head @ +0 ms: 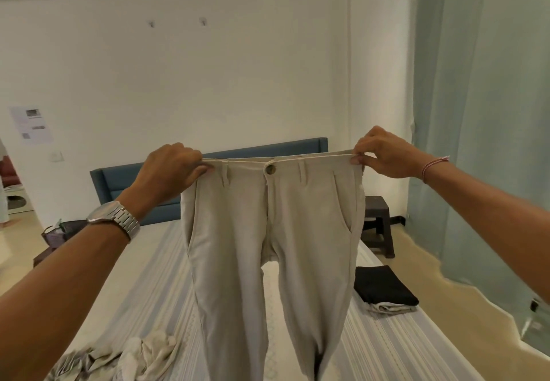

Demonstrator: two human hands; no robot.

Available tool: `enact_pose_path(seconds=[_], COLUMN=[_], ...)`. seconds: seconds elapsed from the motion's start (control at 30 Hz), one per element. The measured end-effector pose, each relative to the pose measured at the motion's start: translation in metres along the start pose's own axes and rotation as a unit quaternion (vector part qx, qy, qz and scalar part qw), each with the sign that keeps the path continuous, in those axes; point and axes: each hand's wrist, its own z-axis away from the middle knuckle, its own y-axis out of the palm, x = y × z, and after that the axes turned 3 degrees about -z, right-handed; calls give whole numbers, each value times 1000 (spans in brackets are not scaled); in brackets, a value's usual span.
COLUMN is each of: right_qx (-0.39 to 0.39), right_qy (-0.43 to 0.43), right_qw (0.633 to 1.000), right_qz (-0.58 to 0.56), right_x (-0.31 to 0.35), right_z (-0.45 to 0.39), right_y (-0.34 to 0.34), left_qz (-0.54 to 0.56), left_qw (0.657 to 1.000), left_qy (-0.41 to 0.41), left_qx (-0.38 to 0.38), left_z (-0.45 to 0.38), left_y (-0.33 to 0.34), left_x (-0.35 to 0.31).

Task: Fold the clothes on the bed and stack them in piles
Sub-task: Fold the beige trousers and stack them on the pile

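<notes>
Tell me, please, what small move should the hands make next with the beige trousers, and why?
Probably bring the left hand and right hand together, folding the beige buttoned cotton trousers leg onto leg: they hang open, pinched at both waistband ends, above the striped bed.

Beige trousers held up by the waistband over the striped bed, front and button facing the camera, both legs hanging straight down. Left hand, with a metal watch on its wrist, pinching the waistband's left end; right hand, with a red thread bracelet, pinching the right end. Crumpled pale clothes heaped at the bed's near left, a folded pile with a black piece on top at its right edge, a blue headboard behind.
</notes>
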Motion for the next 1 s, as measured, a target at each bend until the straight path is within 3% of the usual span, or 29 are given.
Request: enact_pose_path(seconds=[0.33, 0.43, 0.53, 0.7, 0.77, 0.87, 1.0], right_qx=[-96, -94, -73, -121, -97, 37, 77], right_qy=[11, 11, -38, -95, -73, 15, -36], right_qw=[983, 986, 986, 974, 986, 999, 996], right_qz=[153, 135, 144, 164, 112, 0, -31], right_x=[17, 27, 32, 26, 29, 34, 31], right_z=[-2, -6, -7, -2, -4, -4, -1], right_y=[-6, -2, 0, 9, 14, 15, 22], left_qz=[7, 14, -25, -14, -4, 3, 11], left_qw=[998, 998, 999, 999, 998, 998, 998], left_qy=[-54, -60, -32, -51, -53, -57, -52], left_qx=[-18, -25, -3, -12, -20, -27, -43], left_z=[-4, -5, -3, -1, -2, -7, -12], left_y=[-6, -6, -3, -1, -1, -3, -5], left_x=[-17, -21, -19, -21, -23, -24, -26])
